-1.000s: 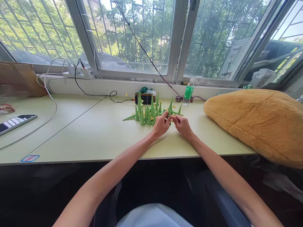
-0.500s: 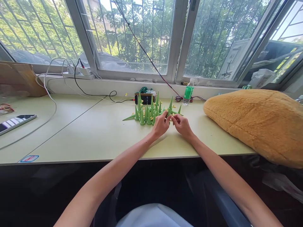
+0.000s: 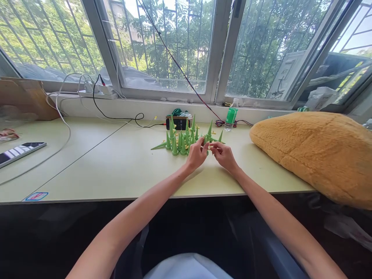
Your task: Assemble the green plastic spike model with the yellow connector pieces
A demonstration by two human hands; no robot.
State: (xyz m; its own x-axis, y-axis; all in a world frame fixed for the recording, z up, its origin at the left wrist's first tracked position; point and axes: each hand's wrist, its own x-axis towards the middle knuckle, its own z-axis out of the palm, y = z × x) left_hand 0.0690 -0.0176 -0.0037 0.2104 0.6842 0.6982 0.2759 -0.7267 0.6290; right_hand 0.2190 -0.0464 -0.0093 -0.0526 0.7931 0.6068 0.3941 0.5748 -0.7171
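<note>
Several green plastic cones (image 3: 174, 148) with round bases stand close together on the table, small yellow pieces among them. My left hand (image 3: 197, 154) is at the right side of this group, its fingers closed around a green cone (image 3: 207, 153) that they mostly cover. Just to the right, my right hand (image 3: 224, 155) pinches a small yellow piece (image 3: 209, 147) between thumb and forefinger, against or very near that cone. Its exact shape is too small to make out. A taller cone (image 3: 209, 130) stands upright behind my hands, and another cone (image 3: 159, 146) lies on its side at the left.
A phone (image 3: 177, 123) showing digits leans behind the cones. At the back stands a water bottle (image 3: 231, 115). A large tan plush cushion (image 3: 314, 155) covers the right side. Cables (image 3: 69, 131), another phone (image 3: 21, 152) and a cardboard box (image 3: 43, 99) are at the left.
My right fingers have shifted slightly and the yellow piece between them shows more now. My left hand stays on the green cone. The camera view has tilted a little.
</note>
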